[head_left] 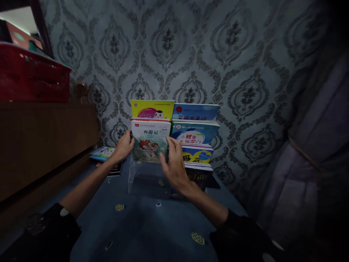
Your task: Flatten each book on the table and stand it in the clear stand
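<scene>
A white-topped picture book [149, 140] with an illustrated cover stands upright on a clear tiered rack [133, 178]. My left hand [125, 145] is closed on its left edge. With thumb in front, my right hand [174, 163] grips the right edge. Behind that book, a yellow book [151, 107] rises on a higher tier. To the right, more books fill the tiers: a blue one [196, 111] at the top, a teal one [195, 131], a blue-and-yellow one [200, 154] and a black one [201, 176] lowest. My right wrist partly covers the lower right books.
The rack stands on a dark blue cloth [144, 233] against a patterned wall [191, 47]. Loose books [105, 153] lie at the back left. A wooden cabinet [46, 142] with a red basket [35, 76] borders the left. A curtain [294, 182] hangs at right.
</scene>
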### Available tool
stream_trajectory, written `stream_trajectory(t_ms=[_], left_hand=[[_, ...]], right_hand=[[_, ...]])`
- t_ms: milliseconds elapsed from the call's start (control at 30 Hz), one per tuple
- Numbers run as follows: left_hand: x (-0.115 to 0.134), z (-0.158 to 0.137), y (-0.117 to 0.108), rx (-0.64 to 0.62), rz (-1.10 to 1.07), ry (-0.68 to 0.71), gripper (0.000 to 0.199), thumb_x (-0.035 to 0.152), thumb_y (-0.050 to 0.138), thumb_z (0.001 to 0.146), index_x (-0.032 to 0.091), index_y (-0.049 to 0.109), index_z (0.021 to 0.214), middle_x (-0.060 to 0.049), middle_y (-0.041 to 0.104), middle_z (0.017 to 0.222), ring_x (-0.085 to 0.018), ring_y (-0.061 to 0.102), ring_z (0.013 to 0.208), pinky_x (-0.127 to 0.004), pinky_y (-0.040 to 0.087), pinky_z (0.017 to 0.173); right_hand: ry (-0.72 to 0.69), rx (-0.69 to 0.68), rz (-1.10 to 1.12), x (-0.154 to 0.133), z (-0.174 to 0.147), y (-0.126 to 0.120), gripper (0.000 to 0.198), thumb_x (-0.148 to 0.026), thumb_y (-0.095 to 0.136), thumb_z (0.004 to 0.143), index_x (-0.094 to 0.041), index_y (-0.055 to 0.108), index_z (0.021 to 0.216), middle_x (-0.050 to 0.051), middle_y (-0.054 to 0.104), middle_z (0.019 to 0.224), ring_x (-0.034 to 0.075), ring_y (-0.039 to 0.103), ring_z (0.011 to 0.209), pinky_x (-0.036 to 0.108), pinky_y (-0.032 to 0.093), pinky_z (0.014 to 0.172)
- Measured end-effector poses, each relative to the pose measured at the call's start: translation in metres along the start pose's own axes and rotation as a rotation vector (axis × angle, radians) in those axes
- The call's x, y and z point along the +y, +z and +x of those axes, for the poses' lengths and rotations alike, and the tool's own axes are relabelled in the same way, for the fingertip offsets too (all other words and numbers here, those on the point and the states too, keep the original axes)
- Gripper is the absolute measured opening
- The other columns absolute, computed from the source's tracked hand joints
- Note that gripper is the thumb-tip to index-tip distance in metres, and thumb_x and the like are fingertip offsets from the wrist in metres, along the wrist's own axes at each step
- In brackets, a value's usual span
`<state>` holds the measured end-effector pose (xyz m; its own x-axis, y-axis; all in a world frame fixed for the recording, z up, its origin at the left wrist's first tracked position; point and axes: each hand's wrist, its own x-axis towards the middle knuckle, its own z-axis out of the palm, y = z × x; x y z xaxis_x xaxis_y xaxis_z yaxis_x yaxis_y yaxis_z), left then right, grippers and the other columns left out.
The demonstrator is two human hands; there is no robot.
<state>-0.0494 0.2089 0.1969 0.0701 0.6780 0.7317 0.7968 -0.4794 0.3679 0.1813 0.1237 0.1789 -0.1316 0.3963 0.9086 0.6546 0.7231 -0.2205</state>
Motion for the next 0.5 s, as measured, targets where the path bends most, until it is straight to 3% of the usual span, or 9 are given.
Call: stream_trajectory(t_ms=[67,167,267,500], left_hand=[[-0.002,0.0,0.001,0.001,-0.002,0.005,0.023,0.021,0.041,0.089,0.018,0.051,0.11,-0.011,0.066,0.097,-0.028,0.064,0.095,-0.04,0.05,0.085],[-0.004,0.0,0.002,-0.005,-0.002,0.007,0.023,0.022,0.041,0.089,0.019,0.052,0.109,-0.01,0.066,0.097,-0.027,0.064,0.095,-0.039,0.05,0.085],[-0.006,0.0,0.003,-0.016,0.004,0.006,0.024,0.023,0.041,0.088,0.018,0.054,0.107,-0.011,0.066,0.098,-0.028,0.064,0.093,-0.04,0.05,0.086],[-0.008,0.001,0.005,-0.026,0.019,0.006,0.018,0.022,0.042,0.088,0.02,0.057,0.099,-0.01,0.066,0.097,-0.026,0.062,0.096,-0.039,0.049,0.09]], right_hand=[[0.096,-0.003,0.09,0.002,-0.018,0.008,0.063,-0.022,0.044,0.095,-0.022,0.029,0.156,0.017,0.046,0.141,0.031,0.045,0.137,0.056,0.041,0.115],[0.252,-0.084,0.248,0.013,-0.03,0.02,0.068,-0.025,0.047,0.093,-0.021,0.025,0.157,0.017,0.054,0.132,0.029,0.058,0.122,0.054,0.051,0.105],[0.404,-0.137,0.394,0.027,-0.027,0.032,0.073,-0.025,0.051,0.089,-0.018,0.024,0.157,0.015,0.062,0.121,0.025,0.067,0.103,0.047,0.058,0.093],[0.743,-0.089,0.587,0.043,-0.022,0.06,0.075,-0.025,0.057,0.08,-0.017,0.034,0.151,0.007,0.07,0.096,0.023,0.07,0.086,0.034,0.06,0.069]])
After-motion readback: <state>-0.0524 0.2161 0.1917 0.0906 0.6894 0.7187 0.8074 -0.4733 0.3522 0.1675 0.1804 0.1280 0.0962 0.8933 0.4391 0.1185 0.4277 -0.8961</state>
